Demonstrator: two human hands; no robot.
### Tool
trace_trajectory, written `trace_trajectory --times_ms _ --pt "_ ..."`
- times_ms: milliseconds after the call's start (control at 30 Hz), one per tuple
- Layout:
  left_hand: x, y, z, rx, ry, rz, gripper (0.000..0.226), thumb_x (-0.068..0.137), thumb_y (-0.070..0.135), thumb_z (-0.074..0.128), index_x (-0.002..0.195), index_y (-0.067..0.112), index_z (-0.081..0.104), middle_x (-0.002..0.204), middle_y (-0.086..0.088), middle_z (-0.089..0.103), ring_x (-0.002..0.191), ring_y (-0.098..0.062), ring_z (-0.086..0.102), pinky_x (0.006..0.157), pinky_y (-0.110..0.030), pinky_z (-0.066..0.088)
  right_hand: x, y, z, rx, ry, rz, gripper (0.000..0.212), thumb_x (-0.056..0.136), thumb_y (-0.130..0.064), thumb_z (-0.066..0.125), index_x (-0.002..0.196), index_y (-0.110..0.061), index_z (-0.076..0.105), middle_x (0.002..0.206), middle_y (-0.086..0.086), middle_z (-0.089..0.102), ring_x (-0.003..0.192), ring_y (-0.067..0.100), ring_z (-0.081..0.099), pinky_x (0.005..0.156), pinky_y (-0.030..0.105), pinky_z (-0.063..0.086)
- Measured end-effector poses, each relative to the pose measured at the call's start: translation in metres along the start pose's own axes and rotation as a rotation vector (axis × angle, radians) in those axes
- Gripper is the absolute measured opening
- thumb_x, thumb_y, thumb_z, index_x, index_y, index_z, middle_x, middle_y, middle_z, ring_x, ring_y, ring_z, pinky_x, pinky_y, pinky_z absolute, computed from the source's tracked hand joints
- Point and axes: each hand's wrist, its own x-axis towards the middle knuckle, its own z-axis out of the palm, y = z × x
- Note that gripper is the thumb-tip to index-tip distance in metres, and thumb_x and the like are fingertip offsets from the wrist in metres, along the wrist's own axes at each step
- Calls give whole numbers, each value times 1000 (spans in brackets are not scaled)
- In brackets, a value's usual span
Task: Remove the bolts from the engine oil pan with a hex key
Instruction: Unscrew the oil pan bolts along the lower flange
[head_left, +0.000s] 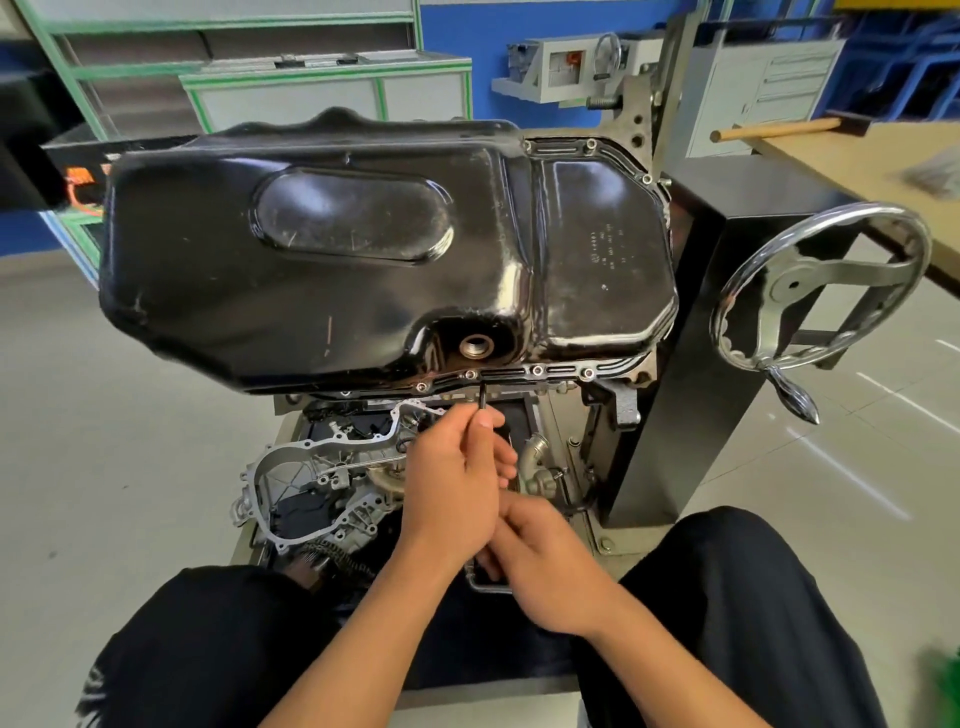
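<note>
A black oil pan tops the upturned engine, its drain hole facing me. Bolts line the near flange: one at the left, one above the tool, two more to the right. A black hex key stands just under the flange near the second bolt. My left hand pinches its shaft between thumb and fingers. My right hand sits lower, fingers curled under the left hand; what it grips is hidden.
A chrome handwheel with a knob sticks out at the right of the black engine stand. A silver timing cover lies below the pan. A wooden bench is at the far right, shelving behind.
</note>
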Motion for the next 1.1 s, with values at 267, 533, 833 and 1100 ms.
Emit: trace_trajectory --times_ms 267,533,833,1100 --pt "11 -2 -12 323 7 101 26 104 22 42 93 26 66 66 13 65 68 -2 63 71 -30 54 19 2 20 -8 -23 -28 31 92 -4 39 64 -9 53 53 -9 52 50 4 42 49 19 34" --pt "10 3 -15 370 48 190 26 102 17 43 91 20 66 62 15 62 66 -3 62 67 -27 52 27 4 30 -3 -26 -121 22 82 3 39 65 7 53 53 6 47 53 9 37 48 29 29" --pt "14 -1 -19 384 0 198 27 102 22 40 94 21 67 66 12 64 64 -3 63 63 -23 51 29 8 39 36 25 -115 34 83 1 39 58 -18 49 51 -11 45 50 5 36 48 23 27" --pt "24 -6 -29 412 83 232 26 104 26 44 100 18 68 76 17 68 64 -2 65 65 -34 58 44 8 66 129 104 -113 39 91 13 47 73 -19 57 64 -14 56 63 0 51 56 21 39"
